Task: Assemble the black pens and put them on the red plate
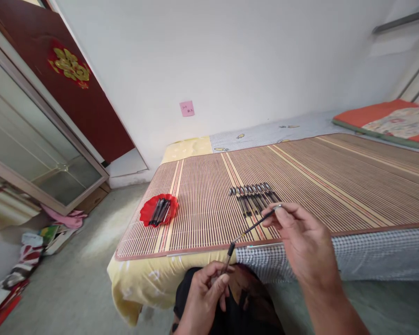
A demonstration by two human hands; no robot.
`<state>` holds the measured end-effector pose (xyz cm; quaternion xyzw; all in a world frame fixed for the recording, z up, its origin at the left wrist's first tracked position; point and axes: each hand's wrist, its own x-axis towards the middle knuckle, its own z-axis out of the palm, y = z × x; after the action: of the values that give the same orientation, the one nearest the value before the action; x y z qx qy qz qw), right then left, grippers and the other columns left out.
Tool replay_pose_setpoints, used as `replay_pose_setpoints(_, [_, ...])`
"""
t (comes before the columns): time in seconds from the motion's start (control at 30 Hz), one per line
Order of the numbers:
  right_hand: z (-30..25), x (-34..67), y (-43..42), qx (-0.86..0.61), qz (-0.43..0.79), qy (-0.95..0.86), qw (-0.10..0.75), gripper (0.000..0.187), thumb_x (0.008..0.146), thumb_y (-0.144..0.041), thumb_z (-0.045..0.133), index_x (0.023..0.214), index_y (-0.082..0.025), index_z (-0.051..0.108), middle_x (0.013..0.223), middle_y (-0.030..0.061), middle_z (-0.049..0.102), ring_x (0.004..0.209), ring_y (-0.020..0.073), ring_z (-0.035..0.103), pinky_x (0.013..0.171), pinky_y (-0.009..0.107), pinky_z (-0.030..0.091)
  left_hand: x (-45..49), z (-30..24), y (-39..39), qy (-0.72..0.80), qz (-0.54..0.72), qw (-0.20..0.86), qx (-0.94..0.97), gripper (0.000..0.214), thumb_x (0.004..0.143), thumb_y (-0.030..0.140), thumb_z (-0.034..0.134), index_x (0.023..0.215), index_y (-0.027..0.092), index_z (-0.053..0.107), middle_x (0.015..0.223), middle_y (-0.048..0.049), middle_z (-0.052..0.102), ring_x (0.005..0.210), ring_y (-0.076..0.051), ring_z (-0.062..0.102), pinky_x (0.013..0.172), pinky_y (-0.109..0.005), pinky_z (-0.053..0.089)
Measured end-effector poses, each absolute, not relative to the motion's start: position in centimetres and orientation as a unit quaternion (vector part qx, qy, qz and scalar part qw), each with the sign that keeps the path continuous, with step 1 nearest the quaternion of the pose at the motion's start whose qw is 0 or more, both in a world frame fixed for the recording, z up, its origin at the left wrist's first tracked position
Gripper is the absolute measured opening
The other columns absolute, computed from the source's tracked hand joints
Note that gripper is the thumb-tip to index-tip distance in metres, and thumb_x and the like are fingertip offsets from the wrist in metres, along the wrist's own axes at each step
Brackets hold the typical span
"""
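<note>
My left hand [206,293] is closed around a dark pen barrel [227,260] near the bed's front edge. My right hand [302,237] pinches the far end of a thin refill [256,224] that runs down toward the barrel's mouth. A row of several dark pens [253,195] lies on the bamboo mat [335,177] just beyond my right hand. Further left on the mat sits a red dish [147,214] holding several more dark pens [160,211].
The mat covers a bed with a yellow sheet [139,279] and a checked sheet [380,253]. An orange cushion [387,118] lies at the far right. A glass door panel [38,153] leans at left above floor clutter [38,246]. A pink note [186,108] is on the wall.
</note>
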<state>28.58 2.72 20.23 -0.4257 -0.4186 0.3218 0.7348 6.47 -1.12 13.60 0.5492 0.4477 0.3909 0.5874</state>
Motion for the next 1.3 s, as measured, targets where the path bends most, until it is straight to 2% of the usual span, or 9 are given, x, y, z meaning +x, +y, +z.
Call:
replay_pose_setpoints(0.13, [21.3, 28.6, 2.0, -0.448, 0.303, -0.442, 0.716, 0.016, 0.095, -0.038, 0.068, 0.099, -0.024, 0.072, 0.094, 0.0041, 0.073, 0.077, 0.0159, 0.068, 0.078, 0.034, 0.059, 6.5, 13.7, -1.1, 0.453, 0.387, 0.585, 0.55, 0.054, 0.088, 0.063, 0.067, 0.104, 0.012, 0.075, 0.062, 0.0017, 0.055, 0.045, -0.006, 0.046, 0.046, -0.018, 0.033])
replay_pose_setpoints(0.27, [22.6, 28.3, 1.1, -0.463, 0.27, -0.461, 0.707, 0.015, 0.094, -0.038, 0.067, 0.098, -0.024, 0.073, 0.087, 0.0049, 0.072, 0.074, 0.0181, 0.067, 0.072, 0.036, 0.061, 6.5, 13.6, -1.2, 0.451, 0.379, 0.59, 0.552, 0.055, 0.089, 0.063, 0.065, 0.107, 0.012, 0.075, 0.062, 0.0013, 0.055, 0.045, -0.007, 0.046, 0.046, -0.018, 0.034])
replay_pose_setpoints(0.53, [22.8, 28.7, 1.6, -0.46, 0.285, -0.474, 0.695, 0.016, 0.094, -0.038, 0.067, 0.098, -0.024, 0.073, 0.09, 0.0045, 0.073, 0.072, 0.0161, 0.067, 0.071, 0.032, 0.06, 6.2, 13.8, -1.3, 0.464, 0.381, 0.535, 0.594, 0.053, 0.095, 0.061, 0.059, 0.114, 0.015, 0.076, 0.065, 0.0011, 0.052, 0.052, -0.008, 0.043, 0.051, -0.02, 0.034])
replay_pose_setpoints(0.67, [22.3, 28.5, 2.1, -0.447, 0.319, -0.516, 0.658, 0.016, 0.095, -0.038, 0.067, 0.096, -0.022, 0.073, 0.084, 0.004, 0.073, 0.07, 0.0159, 0.068, 0.068, 0.03, 0.06, 6.1, 14.2, -1.4, 0.455, 0.378, 0.495, 0.637, 0.049, 0.1, 0.056, 0.052, 0.118, 0.016, 0.075, 0.065, 0.001, 0.05, 0.057, -0.01, 0.044, 0.053, -0.022, 0.034])
replay_pose_setpoints(0.83, [21.3, 27.4, 2.1, -0.422, 0.392, -0.54, 0.613, 0.021, 0.096, -0.041, 0.065, 0.097, -0.021, 0.073, 0.082, 0.0039, 0.071, 0.071, 0.0159, 0.067, 0.065, 0.028, 0.058, 6.3, 14.8, -1.6, 0.429, 0.377, 0.54, 0.618, 0.05, 0.102, 0.056, 0.048, 0.118, 0.015, 0.073, 0.063, 0.0031, 0.045, 0.053, -0.009, 0.038, 0.051, -0.022, 0.029])
replay_pose_setpoints(1.07, [19.9, 27.3, 2.6, -0.397, 0.468, -0.609, 0.502, 0.026, 0.099, -0.041, 0.06, 0.11, -0.023, 0.076, 0.089, 0.003, 0.072, 0.085, 0.0176, 0.069, 0.078, 0.03, 0.057, 6.4, 15.0, -1.4, 0.394, 0.383, 0.64, 0.537, 0.05, 0.098, 0.059, 0.055, 0.106, 0.013, 0.072, 0.06, 0.0049, 0.04, 0.051, -0.008, 0.032, 0.048, -0.022, 0.022])
replay_pose_setpoints(1.3, [19.5, 27.6, 3.3, -0.42, 0.483, -0.573, 0.512, 0.035, 0.1, -0.047, 0.058, 0.117, -0.022, 0.077, 0.094, 0.0064, 0.075, 0.085, 0.017, 0.068, 0.075, 0.029, 0.056, 6.6, 14.5, -1.3, 0.383, 0.388, 0.671, 0.503, 0.044, 0.099, 0.055, 0.056, 0.103, 0.014, 0.071, 0.059, 0.0051, 0.04, 0.051, -0.008, 0.029, 0.049, -0.023, 0.02])
